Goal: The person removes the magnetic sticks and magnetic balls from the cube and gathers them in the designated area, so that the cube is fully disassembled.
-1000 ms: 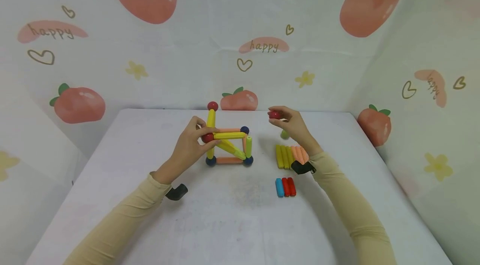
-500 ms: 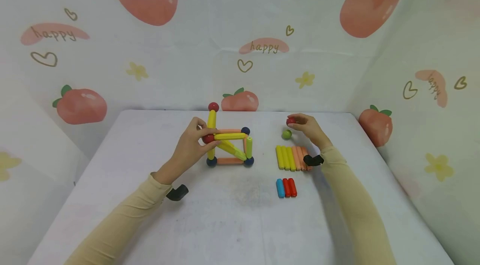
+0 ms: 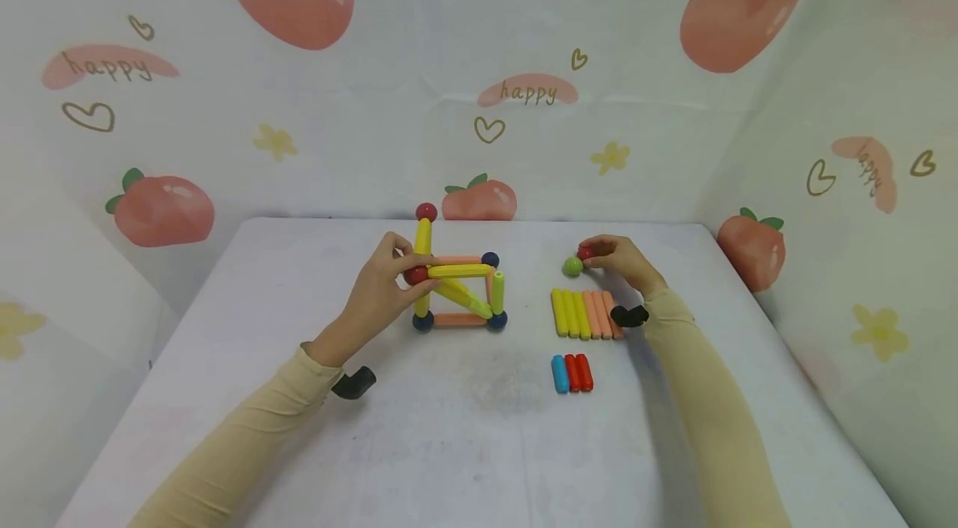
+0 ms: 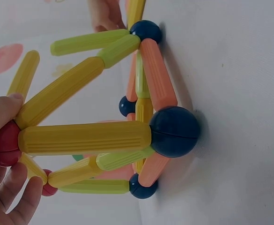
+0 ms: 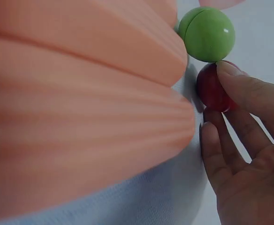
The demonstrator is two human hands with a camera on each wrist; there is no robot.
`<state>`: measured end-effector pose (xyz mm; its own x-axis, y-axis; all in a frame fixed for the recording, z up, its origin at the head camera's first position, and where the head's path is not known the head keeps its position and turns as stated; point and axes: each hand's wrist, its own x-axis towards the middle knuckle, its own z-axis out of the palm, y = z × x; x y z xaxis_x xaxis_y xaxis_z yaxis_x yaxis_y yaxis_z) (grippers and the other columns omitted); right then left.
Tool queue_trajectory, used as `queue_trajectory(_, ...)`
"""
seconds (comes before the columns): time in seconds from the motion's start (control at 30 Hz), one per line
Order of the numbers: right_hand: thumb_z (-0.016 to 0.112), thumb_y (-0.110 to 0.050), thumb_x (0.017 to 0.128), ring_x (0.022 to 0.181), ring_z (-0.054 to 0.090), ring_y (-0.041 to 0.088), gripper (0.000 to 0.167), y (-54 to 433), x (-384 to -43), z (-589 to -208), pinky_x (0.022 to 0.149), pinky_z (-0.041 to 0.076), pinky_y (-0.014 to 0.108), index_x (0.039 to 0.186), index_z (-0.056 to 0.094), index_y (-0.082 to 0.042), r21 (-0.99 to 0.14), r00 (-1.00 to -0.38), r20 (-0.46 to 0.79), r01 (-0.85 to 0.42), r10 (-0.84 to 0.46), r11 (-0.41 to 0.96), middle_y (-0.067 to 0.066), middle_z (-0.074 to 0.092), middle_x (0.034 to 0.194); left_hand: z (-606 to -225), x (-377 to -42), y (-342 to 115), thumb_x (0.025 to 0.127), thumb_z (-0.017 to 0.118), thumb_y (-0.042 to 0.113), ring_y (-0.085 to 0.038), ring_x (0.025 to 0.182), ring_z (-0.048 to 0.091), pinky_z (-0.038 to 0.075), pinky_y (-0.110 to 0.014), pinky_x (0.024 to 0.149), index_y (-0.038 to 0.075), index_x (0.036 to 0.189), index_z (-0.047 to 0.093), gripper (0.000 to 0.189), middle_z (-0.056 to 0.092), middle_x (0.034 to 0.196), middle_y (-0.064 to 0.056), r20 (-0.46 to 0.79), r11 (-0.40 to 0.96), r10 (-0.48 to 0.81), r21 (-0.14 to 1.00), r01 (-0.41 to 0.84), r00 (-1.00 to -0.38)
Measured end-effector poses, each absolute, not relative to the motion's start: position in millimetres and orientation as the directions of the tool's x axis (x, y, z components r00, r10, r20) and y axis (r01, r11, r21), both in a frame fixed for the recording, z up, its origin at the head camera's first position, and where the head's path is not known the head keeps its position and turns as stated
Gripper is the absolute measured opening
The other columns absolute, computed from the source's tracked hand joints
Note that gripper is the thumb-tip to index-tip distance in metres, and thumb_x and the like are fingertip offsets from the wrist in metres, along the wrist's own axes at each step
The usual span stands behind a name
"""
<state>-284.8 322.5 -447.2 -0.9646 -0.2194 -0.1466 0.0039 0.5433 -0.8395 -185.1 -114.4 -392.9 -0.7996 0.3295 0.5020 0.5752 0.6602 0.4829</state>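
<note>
My left hand [image 3: 382, 283] pinches a red ball [image 4: 6, 143] at an upper corner of a frame built from sticks and balls. Yellow sticks [image 4: 85, 138] run from that ball, one of them down to a dark blue ball [image 4: 175, 132] on the table. A second red ball [image 3: 426, 213] tops the frame's far upright. At the back right, my right hand [image 3: 624, 262] holds a loose red ball [image 5: 214, 87] between thumb and fingers, low over the table. That ball sits right beside a green ball [image 5: 207, 35].
A row of yellow sticks [image 3: 571, 313] and orange sticks [image 3: 601, 314] lies in front of my right hand. Nearer still are a blue stick [image 3: 560, 374] and red sticks [image 3: 579, 373]. A printed cloth [image 3: 374, 137] hangs behind the table.
My right hand has carried the red ball rightward and down to the green ball's side. My left hand keeps its hold on the frame, which has stayed in place.
</note>
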Motion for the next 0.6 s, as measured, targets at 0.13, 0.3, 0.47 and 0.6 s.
queue_trajectory(0.13, 0.067, -0.014, 0.094, 0.118, 0.053, 0.028, 0.041, 322.0, -285.8, -447.2, 0.115, 0.037, 0.047, 0.133, 0.057, -0.004, -0.839, -0.961, -0.166, 0.02, -0.22, 0.543, 0.021, 0.059, 0.136, -393.6, -185.5, -115.4, 0.08, 0.084, 0.023, -0.017, 0.087, 0.05, 0.043, -0.02, 0.062, 0.014, 0.11, 0.076, 0.033, 0.045, 0.102, -0.007, 0.492, 0.667, 0.328, 0.484, 0.566, -0.806)
queue_trajectory(0.3, 0.065, -0.015, 0.095, 0.122, 0.05, 0.031, 0.043, 322.4, -284.9, -447.1, 0.115, 0.036, 0.049, 0.136, 0.055, -0.005, -0.833, -0.959, -0.176, 0.024, -0.224, 0.553, 0.021, 0.056, 0.139, -394.5, -185.7, -115.2, 0.08, 0.084, 0.023, -0.017, 0.086, 0.05, 0.044, -0.02, 0.062, 0.014, 0.11, 0.076, 0.033, 0.045, 0.101, -0.006, 0.494, 0.666, 0.327, 0.484, 0.567, -0.806)
queue_trajectory(0.47, 0.064, -0.016, 0.096, 0.123, 0.05, 0.031, 0.044, 322.7, -285.2, -445.2, 0.115, 0.037, 0.051, 0.137, 0.055, -0.006, -0.816, -0.955, -0.186, 0.02, -0.231, 0.577, 0.02, 0.056, 0.14, -393.9, -185.5, -115.0, 0.08, 0.084, 0.024, -0.017, 0.086, 0.05, 0.044, -0.02, 0.062, 0.015, 0.111, 0.076, 0.033, 0.045, 0.101, -0.006, 0.492, 0.67, 0.325, 0.483, 0.564, -0.808)
queue_trajectory(0.6, 0.065, -0.015, 0.095, 0.124, 0.051, 0.032, 0.046, 325.4, -286.5, -440.9, 0.113, 0.038, 0.05, 0.139, 0.053, -0.007, -0.802, -0.947, -0.203, 0.015, -0.248, 0.597, 0.02, 0.055, 0.14, -392.8, -185.1, -114.9, 0.08, 0.084, 0.023, -0.018, 0.087, 0.051, 0.047, -0.022, 0.065, 0.015, 0.112, 0.075, 0.034, 0.046, 0.102, -0.007, 0.479, 0.668, 0.323, 0.495, 0.556, -0.816)
